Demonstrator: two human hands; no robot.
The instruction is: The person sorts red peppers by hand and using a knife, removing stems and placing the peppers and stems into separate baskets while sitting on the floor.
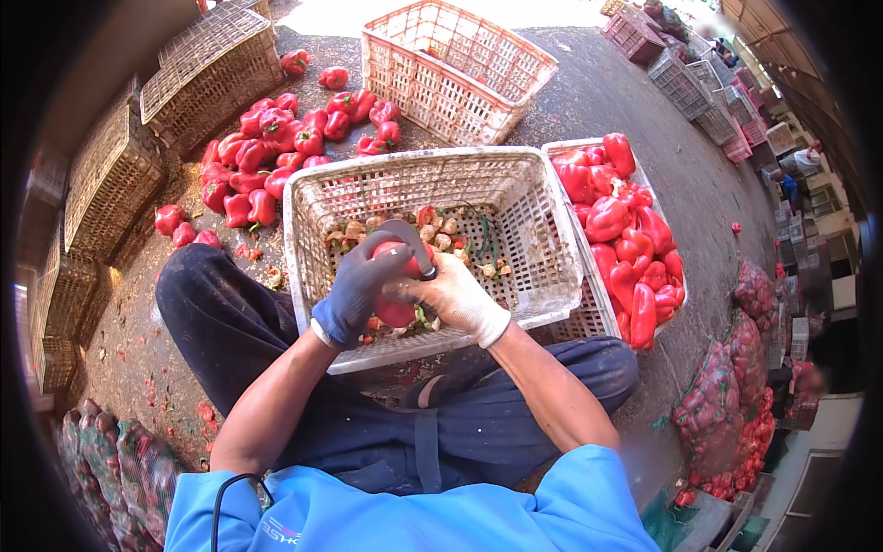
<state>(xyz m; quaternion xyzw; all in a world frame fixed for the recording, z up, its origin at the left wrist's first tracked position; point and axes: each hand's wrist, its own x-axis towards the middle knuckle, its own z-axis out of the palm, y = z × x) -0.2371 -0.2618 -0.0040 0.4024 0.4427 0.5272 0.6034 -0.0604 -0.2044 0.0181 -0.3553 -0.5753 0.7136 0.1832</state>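
Over a white plastic crate [431,160], my left hand [359,283] in a dark blue-grey glove is closed around a red bell pepper [397,312]. A knife with a curved blade [411,238] lies across the upper side of this pepper. Its handle end sits at my right hand [459,293], which wears a white glove and grips the knife, the thumb touching the pepper. Most of the handle is hidden by the fingers. Below, cut pepper cores [441,241] with pale seeds and green stems lie on the crate's slatted bottom.
Whole red bell peppers [255,155] are heaped on the floor at the far left. Red peppers [624,234] fill a crate on the right. Another crate [441,83] stands beyond. Stacked crates [114,179] line the left; mesh sacks of peppers [717,393] lie right.
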